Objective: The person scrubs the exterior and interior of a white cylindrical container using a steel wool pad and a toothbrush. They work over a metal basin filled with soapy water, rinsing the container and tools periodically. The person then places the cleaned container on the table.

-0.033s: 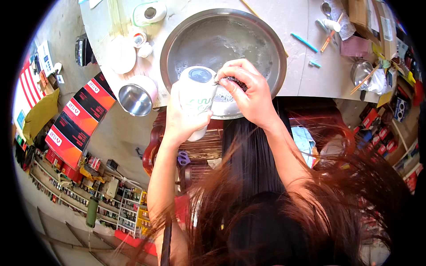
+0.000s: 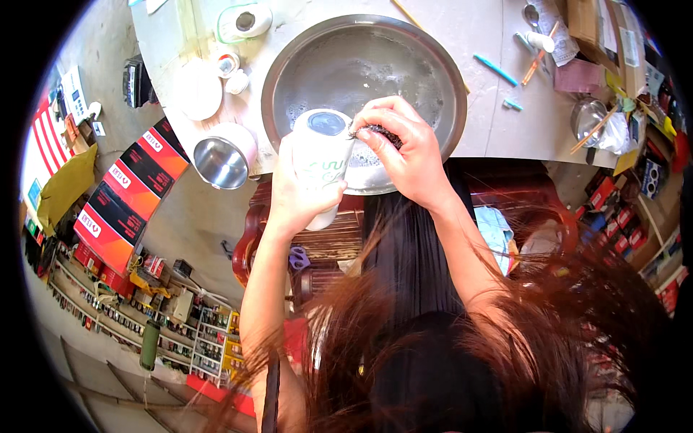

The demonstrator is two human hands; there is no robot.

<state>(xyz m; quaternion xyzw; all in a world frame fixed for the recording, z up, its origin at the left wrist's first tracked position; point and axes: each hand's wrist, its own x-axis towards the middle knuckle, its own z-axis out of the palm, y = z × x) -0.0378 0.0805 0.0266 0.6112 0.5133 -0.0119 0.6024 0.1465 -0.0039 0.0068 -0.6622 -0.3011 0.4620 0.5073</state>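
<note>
My left hand (image 2: pixel 299 195) is closed around a white tumbler (image 2: pixel 325 155) with green markings. The tumbler is tilted, and the end with a dark round patch points up and away from me. In my right hand (image 2: pixel 413 155) a dark metal scourer (image 2: pixel 384 134) is pinched between thumb and fingers. The scourer meets the tumbler's side near that end. Both hands are above the near part of a wide steel basin (image 2: pixel 456 108) holding sudsy water. The tumbler's lower end reaches past the basin's near rim.
A white mug (image 2: pixel 220 160) with a steel inside lies at the table's left edge, near a white round lid (image 2: pixel 199 89) and small bottles. Blue pens (image 2: pixel 495 69), a steel bowl (image 2: pixel 589 114) and cardboard boxes (image 2: pixel 595 29) are on the right. A wooden chair (image 2: pixel 332 245) stands below.
</note>
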